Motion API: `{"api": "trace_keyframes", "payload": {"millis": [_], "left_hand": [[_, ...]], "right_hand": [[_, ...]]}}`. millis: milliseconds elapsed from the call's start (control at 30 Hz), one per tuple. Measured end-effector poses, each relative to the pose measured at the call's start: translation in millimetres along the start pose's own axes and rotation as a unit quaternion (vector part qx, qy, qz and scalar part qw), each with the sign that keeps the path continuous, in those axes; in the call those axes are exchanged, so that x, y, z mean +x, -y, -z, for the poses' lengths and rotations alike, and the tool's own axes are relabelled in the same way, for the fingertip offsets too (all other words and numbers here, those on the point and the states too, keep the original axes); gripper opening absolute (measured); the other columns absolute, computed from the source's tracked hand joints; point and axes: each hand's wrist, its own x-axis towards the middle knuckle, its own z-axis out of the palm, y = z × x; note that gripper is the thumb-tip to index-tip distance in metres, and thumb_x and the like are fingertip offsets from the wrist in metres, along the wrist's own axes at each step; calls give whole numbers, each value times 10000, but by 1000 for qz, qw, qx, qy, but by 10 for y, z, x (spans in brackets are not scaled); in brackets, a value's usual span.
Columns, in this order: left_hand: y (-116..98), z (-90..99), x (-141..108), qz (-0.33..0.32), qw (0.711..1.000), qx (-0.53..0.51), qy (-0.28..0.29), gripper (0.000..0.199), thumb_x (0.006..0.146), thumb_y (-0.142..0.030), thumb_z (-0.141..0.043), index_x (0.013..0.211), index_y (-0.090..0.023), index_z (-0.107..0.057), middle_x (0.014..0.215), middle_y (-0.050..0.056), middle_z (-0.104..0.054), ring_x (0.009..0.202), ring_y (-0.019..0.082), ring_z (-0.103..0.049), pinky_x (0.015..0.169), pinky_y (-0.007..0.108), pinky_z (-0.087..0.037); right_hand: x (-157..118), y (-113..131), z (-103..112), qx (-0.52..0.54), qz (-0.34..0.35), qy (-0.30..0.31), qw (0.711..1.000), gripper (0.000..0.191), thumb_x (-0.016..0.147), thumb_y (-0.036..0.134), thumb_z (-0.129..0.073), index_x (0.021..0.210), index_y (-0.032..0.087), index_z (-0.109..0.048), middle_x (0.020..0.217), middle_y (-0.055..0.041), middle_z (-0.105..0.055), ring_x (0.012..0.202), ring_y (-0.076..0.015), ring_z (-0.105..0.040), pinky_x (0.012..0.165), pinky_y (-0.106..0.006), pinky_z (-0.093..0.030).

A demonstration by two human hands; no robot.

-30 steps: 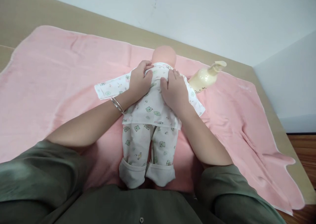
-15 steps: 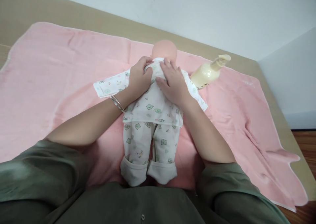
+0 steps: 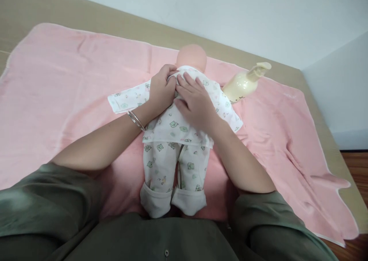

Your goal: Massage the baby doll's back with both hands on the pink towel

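Observation:
A baby doll [image 3: 191, 57] with a smooth, bald head lies stretched out on a pink blanket [image 3: 94, 61]; no face shows. It wears a white printed shirt [image 3: 178, 128] and matching trousers [image 3: 191, 165] with turned-up cuffs. My left hand [image 3: 161, 90] is wrapped over the doll's shoulder on the left side, its fingertips partly hidden near the collar. Across the upper part of the shirt my right hand [image 3: 195, 101] lies flat with fingers spread, touching the cloth beside my left hand.
A cream pump bottle [image 3: 243, 85] lies tilted on the blanket right of the doll's shoulder. Behind the blanket runs the tan tabletop [image 3: 120, 25], up against a white wall [image 3: 230, 19]. Wooden flooring [image 3: 356, 165] shows past the table's right edge.
My right hand has slid left across the doll's upper shirt, from near the right shoulder to the middle, close to my left hand. My left hand has hardly moved.

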Motion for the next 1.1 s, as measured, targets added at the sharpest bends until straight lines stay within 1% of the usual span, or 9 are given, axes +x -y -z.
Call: {"api": "trace_keyframes", "payload": {"millis": [67,200,400,533,667,800,900,1000,1100], "left_hand": [[-21,7,-8,-10,1000,9,2,350,906,-145,-459,1185,-236,-649,1191,35,-778,1191,235,-713,1118,400,-568],[-59,30,-19,-20,999,27,4,343,880,-142,-480,1145,-237,-676,1196,33,-778,1168,241,-704,1107,403,-572],[-74,18,43,-12,996,74,38,338,911,-185,-480,1179,-253,-675,1283,55,-753,1251,290,-669,1171,483,-528],[-239,-15,-10,-21,981,160,106,352,1013,-275,-394,1215,-203,-672,1416,132,-681,1444,352,-554,1318,577,-359],[-470,-15,-235,-67,967,196,150,533,1045,-299,-330,1488,-76,-526,1630,176,-513,1581,342,-414,1375,567,-269],[-591,-13,-401,-113,965,177,159,524,1050,-322,-353,1485,-96,-537,1666,172,-472,1611,317,-375,1387,534,-246],[-532,-7,-325,-114,965,169,164,538,1056,-334,-331,1489,-95,-543,1647,168,-499,1602,294,-395,1381,514,-267],[-342,3,-130,-90,975,153,132,553,1062,-364,-309,1456,-84,-577,1590,190,-561,1544,295,-482,1359,506,-318],[-119,11,37,-63,983,140,100,521,1051,-365,-316,1345,-103,-657,1500,197,-641,1467,305,-567,1327,507,-375]], "right_hand": [[86,-272,-5,25,-11,-26,999,523,1068,371,-389,1561,257,-521,1745,-3,-352,1681,-304,-186,1391,-621,-148],[157,-557,-28,55,-95,-62,992,629,1083,464,-341,1636,168,-392,1765,-88,-294,1673,-296,-222,1389,-555,-187],[76,-198,-24,9,-176,-64,982,647,1064,344,-315,1615,11,-376,1706,-208,-382,1633,-344,-318,1370,-594,-238],[5,1,-39,-3,-172,-87,981,639,1052,284,-289,1597,-34,-393,1687,-236,-401,1626,-358,-331,1371,-562,-275],[47,-184,-36,29,-120,-66,990,619,1039,262,-290,1611,54,-401,1724,-160,-368,1655,-290,-281,1391,-546,-240],[150,-404,14,33,-113,-14,993,690,988,211,-367,1659,63,-310,1782,-111,-236,1686,-270,-172,1409,-541,-168],[143,-306,45,15,-137,-17,990,677,1007,190,-325,1663,25,-287,1772,-148,-252,1678,-302,-196,1400,-559,-179],[38,-24,44,-6,-167,-24,986,647,1045,213,-297,1643,-33,-312,1739,-223,-300,1659,-353,-244,1395,-547,-204],[-85,240,15,-7,-152,-21,988,675,1004,195,-376,1654,17,-333,1755,-185,-281,1666,-404,-188,1388,-618,-179]]}}
